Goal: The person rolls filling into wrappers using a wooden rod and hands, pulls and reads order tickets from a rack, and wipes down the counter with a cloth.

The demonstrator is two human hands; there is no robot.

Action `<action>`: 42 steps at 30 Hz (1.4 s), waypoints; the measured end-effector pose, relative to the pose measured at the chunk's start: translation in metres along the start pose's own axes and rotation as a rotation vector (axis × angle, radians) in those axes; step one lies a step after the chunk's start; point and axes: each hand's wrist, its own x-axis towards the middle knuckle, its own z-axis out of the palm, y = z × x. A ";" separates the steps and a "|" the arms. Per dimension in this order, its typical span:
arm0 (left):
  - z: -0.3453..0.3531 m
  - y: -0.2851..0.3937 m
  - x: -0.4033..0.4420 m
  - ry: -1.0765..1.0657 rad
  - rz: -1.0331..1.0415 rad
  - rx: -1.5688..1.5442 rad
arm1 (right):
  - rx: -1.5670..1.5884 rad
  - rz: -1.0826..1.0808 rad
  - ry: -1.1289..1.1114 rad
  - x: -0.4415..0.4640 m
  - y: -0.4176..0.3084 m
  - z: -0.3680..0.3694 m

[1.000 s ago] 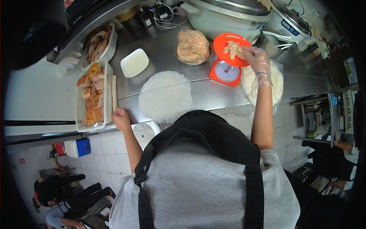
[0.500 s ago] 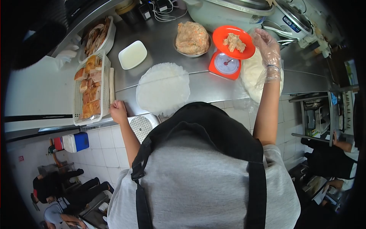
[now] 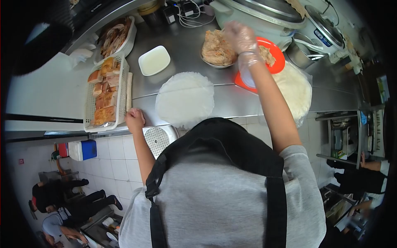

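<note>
We reach our gloved right hand (image 3: 239, 38) beside the mixture (image 3: 218, 48), finger spread unclear; our left hand (image 3: 135, 119) curls closed.

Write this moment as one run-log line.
left hand: near counter edge | right hand: gloved, near mixture | red plate: holds small portion | round sheet: flat on counter

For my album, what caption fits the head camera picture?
Gloved right hand near a heaped bowl and a red plate.
</note>
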 end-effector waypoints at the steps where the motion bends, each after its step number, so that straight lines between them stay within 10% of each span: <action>1: -0.002 0.000 0.002 -0.012 0.002 0.024 | -0.051 -0.008 -0.094 -0.003 0.007 0.013; 10: -0.017 0.021 -0.003 -0.061 -0.044 -0.034 | -0.097 -0.251 -0.117 -0.018 -0.007 -0.006; 20: -0.004 0.004 0.001 -0.051 0.005 -0.002 | 0.223 0.202 0.006 0.001 0.000 -0.045; 27: -0.006 -0.003 0.007 -0.094 0.034 -0.111 | -0.178 0.553 -0.176 -0.033 0.004 -0.083; 28: -0.012 0.003 0.007 -0.117 0.033 -0.119 | -0.585 0.084 -0.104 -0.047 0.053 -0.073; 31: -0.010 -0.001 0.010 -0.166 0.030 -0.090 | -0.651 0.038 -0.074 -0.063 0.053 -0.066; 40: -0.163 0.099 0.038 -0.832 0.346 0.268 | 1.143 0.523 -0.205 -0.062 0.007 -0.108; 42: -0.200 0.151 0.033 -0.577 0.702 0.351 | 1.192 0.637 -0.276 -0.062 -0.003 -0.092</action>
